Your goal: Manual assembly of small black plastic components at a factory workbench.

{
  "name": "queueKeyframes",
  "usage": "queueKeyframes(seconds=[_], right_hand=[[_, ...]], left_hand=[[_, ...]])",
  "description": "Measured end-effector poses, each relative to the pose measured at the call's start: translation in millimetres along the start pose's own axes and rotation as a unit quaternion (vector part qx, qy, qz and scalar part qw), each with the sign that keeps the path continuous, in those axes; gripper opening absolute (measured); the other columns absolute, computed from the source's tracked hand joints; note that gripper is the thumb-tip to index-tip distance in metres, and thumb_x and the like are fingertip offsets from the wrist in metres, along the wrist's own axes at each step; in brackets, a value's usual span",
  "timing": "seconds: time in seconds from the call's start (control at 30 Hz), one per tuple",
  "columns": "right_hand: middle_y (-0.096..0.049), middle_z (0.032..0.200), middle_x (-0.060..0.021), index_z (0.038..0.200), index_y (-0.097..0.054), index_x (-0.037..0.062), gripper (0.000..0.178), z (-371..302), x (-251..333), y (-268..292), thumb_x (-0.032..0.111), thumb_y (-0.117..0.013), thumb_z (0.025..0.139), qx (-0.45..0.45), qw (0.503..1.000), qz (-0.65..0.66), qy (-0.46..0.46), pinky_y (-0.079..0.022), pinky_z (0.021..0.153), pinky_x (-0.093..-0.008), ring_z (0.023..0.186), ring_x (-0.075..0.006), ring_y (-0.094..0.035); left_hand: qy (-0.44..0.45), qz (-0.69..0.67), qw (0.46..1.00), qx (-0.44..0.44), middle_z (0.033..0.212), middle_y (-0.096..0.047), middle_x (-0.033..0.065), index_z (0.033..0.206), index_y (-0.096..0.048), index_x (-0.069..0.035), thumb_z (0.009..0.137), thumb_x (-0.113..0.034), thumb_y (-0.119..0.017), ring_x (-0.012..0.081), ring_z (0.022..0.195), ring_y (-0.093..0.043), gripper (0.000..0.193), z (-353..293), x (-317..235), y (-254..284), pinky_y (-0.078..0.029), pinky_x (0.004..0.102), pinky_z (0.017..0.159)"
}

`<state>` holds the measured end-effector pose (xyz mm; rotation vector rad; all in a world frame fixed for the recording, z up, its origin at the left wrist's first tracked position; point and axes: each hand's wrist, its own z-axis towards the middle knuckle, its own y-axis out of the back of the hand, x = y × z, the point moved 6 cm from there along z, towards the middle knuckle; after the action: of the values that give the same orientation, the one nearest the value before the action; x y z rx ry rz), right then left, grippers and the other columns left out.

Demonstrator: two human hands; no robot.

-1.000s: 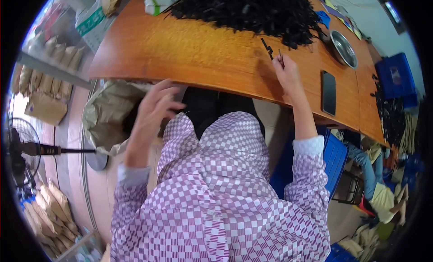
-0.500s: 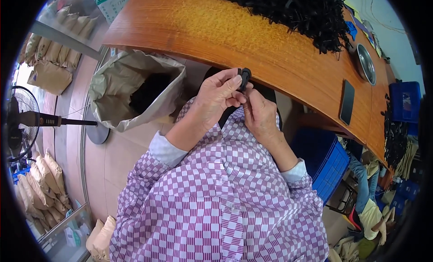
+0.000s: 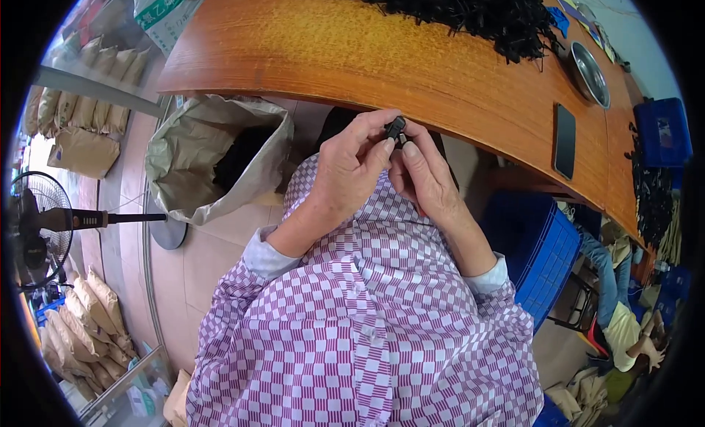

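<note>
Just off the table's near edge, both hands pinch one small black plastic part (image 3: 395, 126) with a rounded end. My left hand (image 3: 348, 166) is closed on its left side, thumb and bent index finger pressing it. From the other side my right hand (image 3: 429, 174) grips its lower right, the thumb lying alongside a small pale spot. The fingers cover much of the part, so its full shape is hidden. On the far side of the wooden table (image 3: 330, 56) lies a big heap of thin black plastic pieces (image 3: 448, 12).
An open woven sack (image 3: 176, 163) with black contents stands at the left, near a fan (image 3: 44, 221). A phone (image 3: 565, 142) and a metal bowl (image 3: 590, 74) lie on the table's right. Blue crates (image 3: 547, 262) stand below; another person (image 3: 624, 339) is at far right.
My right hand has moved up, its thumb now beside the left thumb at the part. The black part sits lower and deeper between the fingers. The view has shifted slightly.
</note>
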<state>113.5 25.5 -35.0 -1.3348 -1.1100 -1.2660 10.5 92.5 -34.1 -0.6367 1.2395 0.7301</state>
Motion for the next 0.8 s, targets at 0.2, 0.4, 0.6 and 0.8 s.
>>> queueKeyframes(seconds=[0.2, 0.4, 0.6, 0.8], right_hand=[[-0.044, 0.061, 0.0029, 0.131, -0.04, 0.0042, 0.039, -1, -10, 1, 0.032, -0.035, 0.103, -0.02, 0.999, 0.041, 0.016, -0.025, 0.044, -0.0181, 0.048, -0.004, -0.036], [-0.041, 0.06, 0.0038, 0.132, -0.038, 0.0052, 0.037, -5, -9, 6, 0.03, -0.035, 0.104, -0.023, 0.997, 0.065, 0.027, -0.025, 0.042, -0.0179, 0.046, -0.0037, -0.034], [-0.045, 0.068, 0.0014, 0.128, -0.042, 0.0053, 0.031, -5, -16, 9, 0.024, -0.039, 0.103, 0.0, 0.994, 0.107, 0.002, -0.034, 0.048, -0.0196, 0.052, -0.0043, -0.041], [-0.044, 0.063, 0.003, 0.131, -0.039, 0.0068, 0.036, 3, -24, 18, 0.029, -0.037, 0.103, 0.03, 0.998, 0.045, 0.017, -0.027, 0.043, -0.017, 0.046, -0.0032, -0.034]], left_hand=[[-0.03, 0.12, 0.992, 0.017, 0.103, -0.06, 0.0027, 0.125, -0.053, -0.001, 0.09, 0.009, -0.052, 0.0056, 0.085, -0.057, 0.036, 0, -6, -7, -0.051, 0.0184, 0.071], [-0.051, 0.18, 0.982, 0.026, 0.098, -0.06, 0.0019, 0.124, -0.055, -0.002, 0.088, 0.01, -0.054, 0.0049, 0.079, -0.057, 0.038, 1, -6, -15, -0.049, 0.0179, 0.068], [-0.131, 0.329, 0.934, 0.038, 0.093, -0.06, 0.001, 0.121, -0.057, -0.002, 0.085, 0.011, -0.055, 0.0047, 0.076, -0.056, 0.039, 5, -26, -21, -0.047, 0.0178, 0.064], [-0.054, 0.242, 0.968, 0.043, 0.093, -0.063, 0.0054, 0.122, -0.053, -0.003, 0.088, 0.008, -0.053, 0.0099, 0.077, -0.062, 0.036, 10, -4, -18, -0.048, 0.0209, 0.061]])
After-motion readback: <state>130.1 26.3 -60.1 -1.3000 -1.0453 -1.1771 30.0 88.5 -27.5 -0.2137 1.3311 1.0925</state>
